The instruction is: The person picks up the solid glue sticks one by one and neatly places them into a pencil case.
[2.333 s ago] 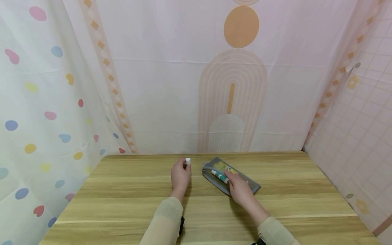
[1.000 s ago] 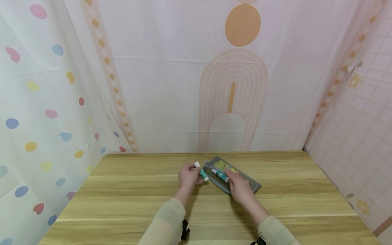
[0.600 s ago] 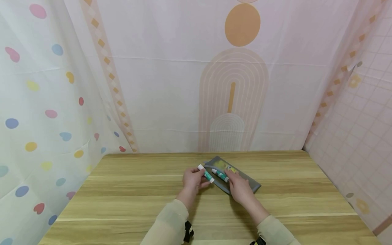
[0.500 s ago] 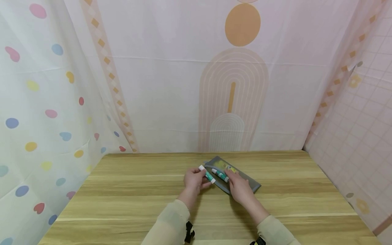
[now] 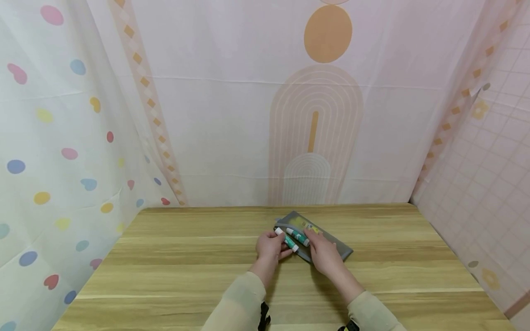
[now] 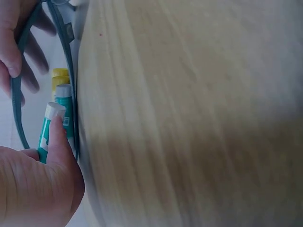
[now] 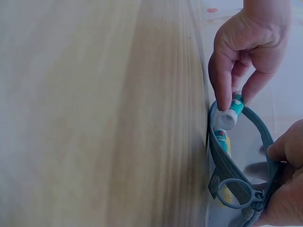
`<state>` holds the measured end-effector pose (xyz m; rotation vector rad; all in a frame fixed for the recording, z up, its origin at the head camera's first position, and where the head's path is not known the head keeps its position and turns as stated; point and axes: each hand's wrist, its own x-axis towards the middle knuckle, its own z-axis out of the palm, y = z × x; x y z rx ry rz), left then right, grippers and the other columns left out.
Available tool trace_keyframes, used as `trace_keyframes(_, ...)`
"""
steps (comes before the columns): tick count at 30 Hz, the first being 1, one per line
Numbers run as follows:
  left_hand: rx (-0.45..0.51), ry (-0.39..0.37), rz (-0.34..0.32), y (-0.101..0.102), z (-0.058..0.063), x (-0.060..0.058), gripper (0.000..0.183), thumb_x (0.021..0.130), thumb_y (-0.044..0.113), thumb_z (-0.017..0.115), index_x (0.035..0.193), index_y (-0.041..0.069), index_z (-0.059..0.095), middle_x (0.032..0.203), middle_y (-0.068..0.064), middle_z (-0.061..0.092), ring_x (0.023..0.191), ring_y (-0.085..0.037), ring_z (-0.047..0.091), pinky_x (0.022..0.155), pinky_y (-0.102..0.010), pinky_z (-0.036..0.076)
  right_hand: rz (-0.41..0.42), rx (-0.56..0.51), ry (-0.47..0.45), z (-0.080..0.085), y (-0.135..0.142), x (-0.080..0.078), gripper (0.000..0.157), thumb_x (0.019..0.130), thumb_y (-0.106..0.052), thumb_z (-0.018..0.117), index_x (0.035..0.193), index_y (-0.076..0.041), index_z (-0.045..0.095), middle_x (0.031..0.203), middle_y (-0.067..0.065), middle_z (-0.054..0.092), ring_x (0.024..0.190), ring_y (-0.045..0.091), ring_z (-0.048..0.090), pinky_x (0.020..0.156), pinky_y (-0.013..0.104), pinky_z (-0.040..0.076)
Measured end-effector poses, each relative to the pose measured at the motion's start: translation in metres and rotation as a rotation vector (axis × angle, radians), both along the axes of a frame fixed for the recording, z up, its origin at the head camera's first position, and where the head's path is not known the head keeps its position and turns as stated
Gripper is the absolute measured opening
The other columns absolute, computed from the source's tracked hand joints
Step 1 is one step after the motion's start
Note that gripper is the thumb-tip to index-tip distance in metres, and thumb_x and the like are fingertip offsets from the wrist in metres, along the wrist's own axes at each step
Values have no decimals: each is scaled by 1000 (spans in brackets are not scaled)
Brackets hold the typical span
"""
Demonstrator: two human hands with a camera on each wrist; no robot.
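A grey zip pouch (image 5: 342, 250) lies on the table, its mouth spread apart. My left hand (image 5: 269, 247) pinches a green glue stick with white ends (image 5: 290, 243) at the pouch's mouth. In the right wrist view, this glue stick (image 7: 236, 105) is tilted within the rim loop. A second green glue stick (image 5: 298, 236) lies in the pouch, beside a yellow item (image 6: 60, 80). My right hand (image 5: 325, 253) grips the pouch's edge, with its thumb at the rim; its other fingers are partly hidden by the pouch.
The wooden table (image 5: 186, 276) extends around the pouch on all sides. A patterned curtain (image 5: 219, 138) hangs along the back edge, with more cloth at both sides. The pouch's zip has a ring pull (image 7: 233, 204) at one end of the mouth.
My left hand has come rightward and slightly nearer with the glue stick, from left of the pouch to over its mouth. My right hand and the pouch have stayed in place.
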<state>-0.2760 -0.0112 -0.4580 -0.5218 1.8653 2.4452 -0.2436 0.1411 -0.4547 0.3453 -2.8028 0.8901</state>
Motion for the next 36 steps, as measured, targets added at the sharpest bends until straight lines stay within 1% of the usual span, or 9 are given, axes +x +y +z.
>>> trace_keyframes(6,-6,-15,5,3,-3,0,17,96,0,60,109,-9,54,79,-15,59,64,-18,61,63,-36,62,-1,-6,5,1,0,0,38,101,-1,49,139,-1,54,140,22,53,130,49,43,96,81,27)
trace_keyframes(13,-39,-25,0,9,-5,-2,26,96,2,61,116,-12,52,81,-16,59,64,-18,60,62,-35,61,2,14,18,3,0,1,38,100,1,49,138,0,55,138,22,55,128,49,46,94,81,30)
trace_keyframes(24,-124,-41,4,12,-7,-5,27,95,3,62,116,-12,53,77,-14,58,62,-17,60,58,-31,61,2,8,32,2,0,2,38,100,1,50,137,0,56,137,22,56,127,49,46,94,81,30)
trace_keyframes(33,-157,-27,7,13,-9,-4,26,94,4,63,112,-12,52,74,-13,57,58,-16,59,56,-31,60,0,11,35,3,0,2,37,100,1,50,137,0,56,137,22,56,127,49,47,95,80,30)
trace_keyframes(36,-157,-27,-3,12,-8,-4,27,95,4,62,113,-13,52,75,-14,59,58,-16,61,56,-31,60,1,4,28,2,0,2,38,100,1,50,137,0,56,137,22,56,128,49,46,95,81,30)
